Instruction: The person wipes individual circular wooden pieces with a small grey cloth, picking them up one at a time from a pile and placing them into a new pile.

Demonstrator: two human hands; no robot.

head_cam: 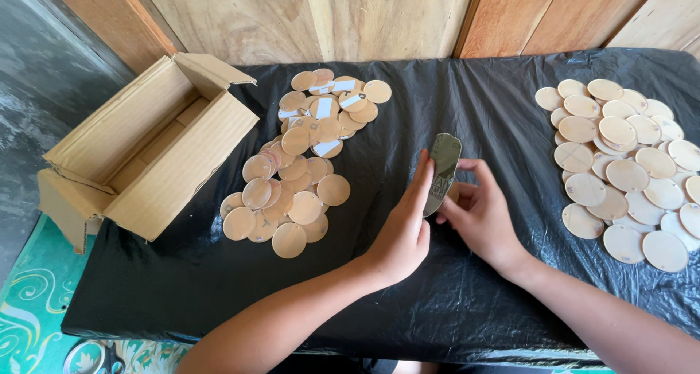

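Both hands meet near the middle of the bench (467, 301): the left hand (403, 235) and right hand (481, 217) pinch one greenish disc (442, 171) between fingertips. It stands on edge, its long axis running from the near edge toward the far edge, top tilted slightly right.

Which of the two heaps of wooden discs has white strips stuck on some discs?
The left heap, beside the cardboard box; its far discs carry white strips. The right heap is paler and plain.

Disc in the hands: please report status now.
Left hand and right hand both on one disc, held on edge above the black sheet. Disc piles at left and right, apart. Nothing in the way.
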